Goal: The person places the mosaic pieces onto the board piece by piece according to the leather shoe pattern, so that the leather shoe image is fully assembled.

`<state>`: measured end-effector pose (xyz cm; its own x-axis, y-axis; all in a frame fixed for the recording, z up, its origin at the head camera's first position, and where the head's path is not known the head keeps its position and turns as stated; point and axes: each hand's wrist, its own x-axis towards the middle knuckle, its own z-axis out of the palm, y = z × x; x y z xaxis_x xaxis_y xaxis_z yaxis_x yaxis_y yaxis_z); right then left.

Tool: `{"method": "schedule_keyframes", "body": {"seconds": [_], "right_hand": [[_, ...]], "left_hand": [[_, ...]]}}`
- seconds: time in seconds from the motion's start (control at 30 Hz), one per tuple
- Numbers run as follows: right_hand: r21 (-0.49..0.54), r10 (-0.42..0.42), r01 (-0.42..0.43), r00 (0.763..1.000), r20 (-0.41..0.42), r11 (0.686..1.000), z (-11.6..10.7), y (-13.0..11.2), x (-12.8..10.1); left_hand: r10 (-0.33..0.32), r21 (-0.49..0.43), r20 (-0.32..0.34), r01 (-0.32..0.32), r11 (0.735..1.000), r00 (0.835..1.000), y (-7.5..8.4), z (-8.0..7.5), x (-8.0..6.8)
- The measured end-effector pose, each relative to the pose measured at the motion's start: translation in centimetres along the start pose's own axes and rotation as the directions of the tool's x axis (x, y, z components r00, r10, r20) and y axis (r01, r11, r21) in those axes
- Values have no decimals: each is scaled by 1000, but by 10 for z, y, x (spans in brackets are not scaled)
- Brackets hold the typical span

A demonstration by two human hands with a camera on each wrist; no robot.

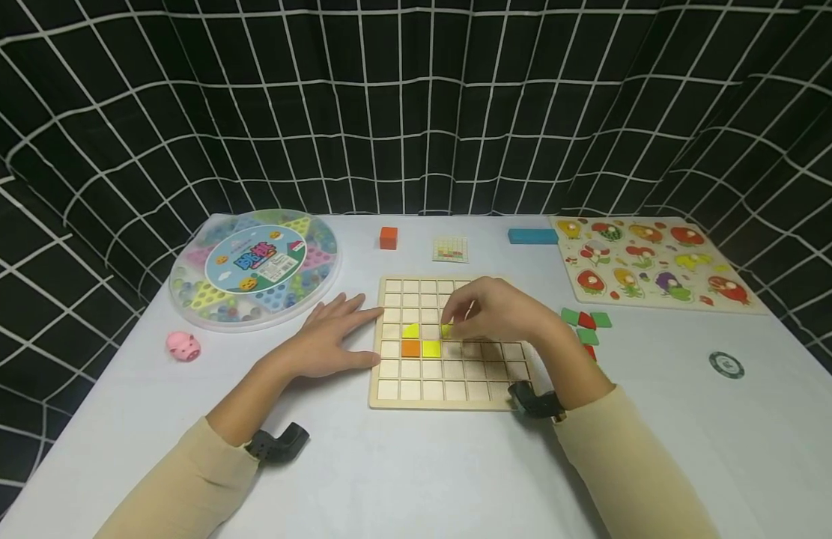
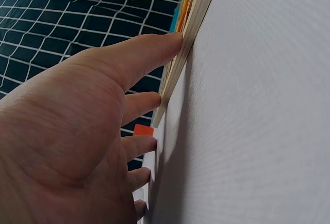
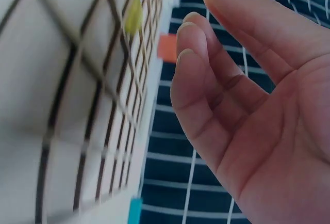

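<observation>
Right hand [image 1: 493, 311] hangs over the board [image 1: 416, 405], nothing held, thumb slightly apart from bent fingers. Yellow tile [image 1: 445, 331] by those fingertips, near board's middle: I'd guess light, stiff, slick; pinch opposite edges. My left hand [image 1: 329, 343] spreads, thumb and forefinger against board's left edge.

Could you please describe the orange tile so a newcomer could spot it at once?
On the white table lies a pale wooden grid board. Its second column from the left, third row from the near edge, holds the orange tile. Its colour differs: neighbouring pieces are yellow.
</observation>
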<state>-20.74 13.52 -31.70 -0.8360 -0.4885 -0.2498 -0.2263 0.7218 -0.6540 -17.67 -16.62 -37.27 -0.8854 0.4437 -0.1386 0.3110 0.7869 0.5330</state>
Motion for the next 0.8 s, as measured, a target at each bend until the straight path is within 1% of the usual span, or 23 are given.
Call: {"method": "schedule_keyframes", "body": {"seconds": [0.13,0.3,0.43,0.53,0.7,0.8], "right_hand": [[21,31,-30,999,-25,999,-15,16,-12],[16,100,-99,992,-74,995,-31,36,-29],[26,151,-149,982,-117,988,-43,53,-40],[24,169,-168,974,-150,986,-49,65,-47],[3,189,-192,964,-187,981,-58,85,-55],[-5,227,-233,952,-205,973,-62,97,-58]], "left_hand": [[0,-1,1,0,1000,1000,0,0,0],[-4,5,4,4,1000,1000,1,-1,1],[-7,10,6,7,1000,1000,1,-1,2],[-5,11,5,5,1000,1000,1,-2,2],[-1,10,1,1,1000,1000,1,-1,1],[0,9,1,0,1000,1000,0,-1,1]]}}
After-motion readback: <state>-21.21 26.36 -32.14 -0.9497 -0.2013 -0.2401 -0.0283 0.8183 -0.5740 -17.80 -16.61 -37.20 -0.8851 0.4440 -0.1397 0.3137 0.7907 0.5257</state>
